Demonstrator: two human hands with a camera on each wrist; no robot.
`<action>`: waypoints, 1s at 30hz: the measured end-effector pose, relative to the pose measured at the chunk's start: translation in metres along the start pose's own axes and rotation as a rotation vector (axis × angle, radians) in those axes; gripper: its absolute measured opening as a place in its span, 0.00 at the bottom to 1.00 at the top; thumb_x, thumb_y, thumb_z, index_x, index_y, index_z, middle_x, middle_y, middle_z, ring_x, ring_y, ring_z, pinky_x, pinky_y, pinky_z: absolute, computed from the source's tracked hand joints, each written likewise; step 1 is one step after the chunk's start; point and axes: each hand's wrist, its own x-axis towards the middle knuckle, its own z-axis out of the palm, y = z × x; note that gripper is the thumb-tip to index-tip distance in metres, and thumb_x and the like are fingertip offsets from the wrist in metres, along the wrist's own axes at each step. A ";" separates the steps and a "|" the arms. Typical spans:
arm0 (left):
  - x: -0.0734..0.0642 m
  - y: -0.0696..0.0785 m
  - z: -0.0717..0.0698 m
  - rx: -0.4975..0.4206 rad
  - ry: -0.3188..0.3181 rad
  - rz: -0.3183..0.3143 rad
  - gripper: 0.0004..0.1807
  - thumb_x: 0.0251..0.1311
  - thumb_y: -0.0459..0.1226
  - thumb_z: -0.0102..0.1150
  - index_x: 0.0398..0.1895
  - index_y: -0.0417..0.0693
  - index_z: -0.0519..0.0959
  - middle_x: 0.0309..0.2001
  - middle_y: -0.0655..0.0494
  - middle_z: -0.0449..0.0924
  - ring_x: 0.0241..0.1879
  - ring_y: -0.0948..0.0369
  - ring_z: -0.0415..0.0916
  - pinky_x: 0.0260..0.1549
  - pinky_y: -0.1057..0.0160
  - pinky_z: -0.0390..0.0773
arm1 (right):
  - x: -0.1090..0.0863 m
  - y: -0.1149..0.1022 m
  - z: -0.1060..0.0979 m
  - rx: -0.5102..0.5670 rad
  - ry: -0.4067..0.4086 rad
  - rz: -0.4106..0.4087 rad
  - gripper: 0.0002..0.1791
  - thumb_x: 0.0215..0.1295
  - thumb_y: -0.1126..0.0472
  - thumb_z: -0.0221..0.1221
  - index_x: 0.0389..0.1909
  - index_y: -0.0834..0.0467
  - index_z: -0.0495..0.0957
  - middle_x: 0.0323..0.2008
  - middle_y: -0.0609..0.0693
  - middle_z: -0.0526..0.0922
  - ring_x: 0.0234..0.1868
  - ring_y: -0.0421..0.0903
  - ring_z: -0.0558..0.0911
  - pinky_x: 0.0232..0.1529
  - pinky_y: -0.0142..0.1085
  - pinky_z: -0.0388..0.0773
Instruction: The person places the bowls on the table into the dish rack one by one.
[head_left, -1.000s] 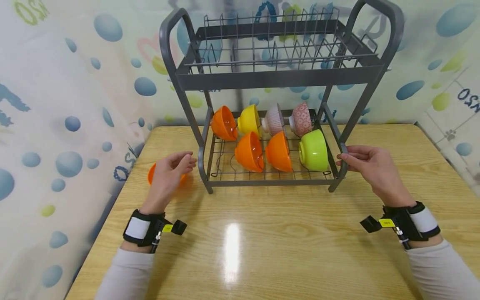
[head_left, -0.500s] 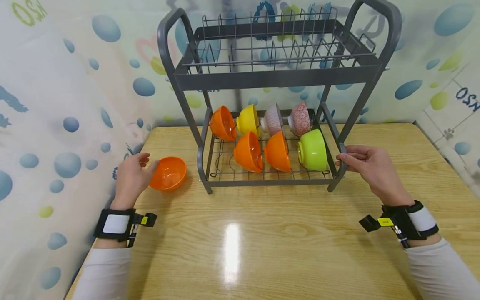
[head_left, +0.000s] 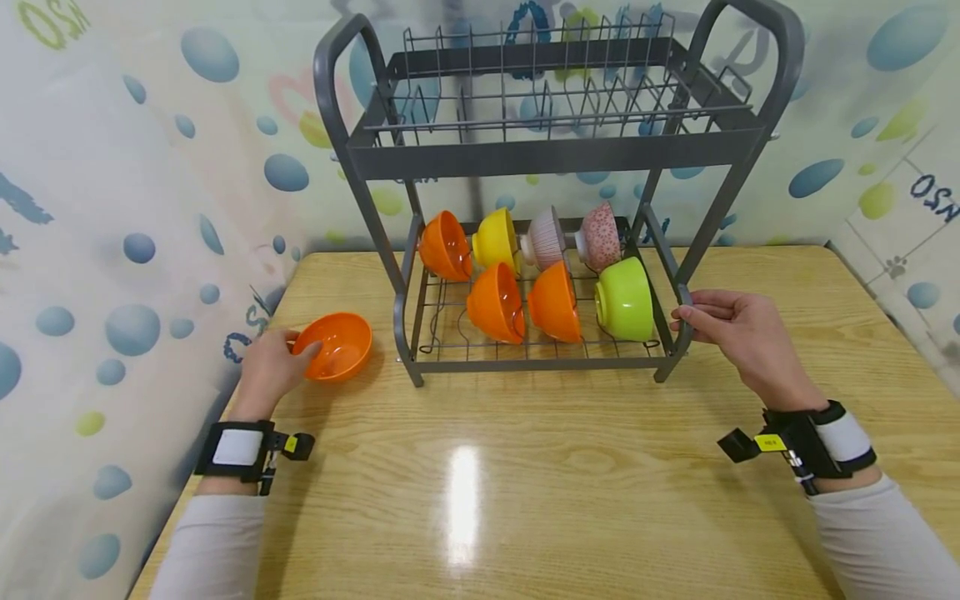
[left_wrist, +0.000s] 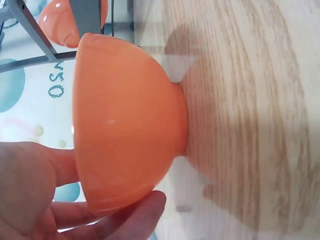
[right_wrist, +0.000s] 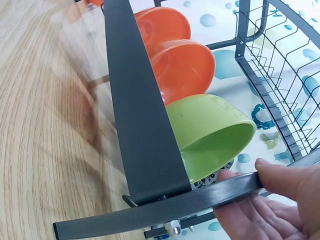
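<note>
Left of the dish rack (head_left: pixel 540 157), my left hand (head_left: pixel 272 367) pinches the left rim of an orange bowl (head_left: pixel 343 352), thumb over the inside and fingers outside. In the left wrist view the bowl (left_wrist: pixel 125 122) stands with its foot at the wooden tabletop, fingertips along its wall. My right hand (head_left: pixel 753 337) grips the rack's front right upright at lower-tier height. The right wrist view has thumb and fingers round this grey bar (right_wrist: pixel 220 194), close to a green bowl (right_wrist: pixel 215 132).
Several bowls stand on edge in the lower tier: orange (head_left: pixel 497 304), yellow (head_left: pixel 495 237), striped (head_left: pixel 547 239), pink speckled (head_left: pixel 602 237) and green (head_left: pixel 626 302). The wire upper tier overhangs them. A patterned wall covering (head_left: pixel 135 208) rises behind and left of the table (head_left: pixel 570 475).
My left hand has moved left, away from the rack's front left upright, and has taken hold of the orange bowl's rim. My right hand keeps its grip on the rack.
</note>
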 end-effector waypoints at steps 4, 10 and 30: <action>0.000 -0.003 0.003 -0.034 -0.013 -0.032 0.32 0.66 0.47 0.53 0.58 0.23 0.69 0.45 0.29 0.76 0.29 0.51 0.76 0.23 0.66 0.76 | 0.000 0.001 -0.001 -0.002 0.001 0.008 0.32 0.64 0.45 0.57 0.61 0.63 0.70 0.34 0.28 0.84 0.40 0.32 0.84 0.42 0.25 0.81; 0.000 -0.005 0.006 -0.072 -0.030 -0.069 0.26 0.66 0.41 0.51 0.55 0.22 0.71 0.42 0.29 0.78 0.27 0.52 0.78 0.24 0.65 0.79 | 0.000 0.001 0.000 0.012 0.006 0.006 0.32 0.64 0.45 0.57 0.60 0.64 0.71 0.36 0.32 0.86 0.40 0.33 0.84 0.42 0.24 0.80; -0.005 -0.012 -0.001 -0.214 -0.012 -0.055 0.22 0.64 0.33 0.45 0.55 0.22 0.72 0.48 0.24 0.76 0.34 0.45 0.84 0.29 0.58 0.85 | 0.000 0.001 0.001 0.036 0.004 -0.004 0.31 0.64 0.46 0.58 0.60 0.64 0.71 0.35 0.30 0.85 0.41 0.34 0.85 0.42 0.24 0.80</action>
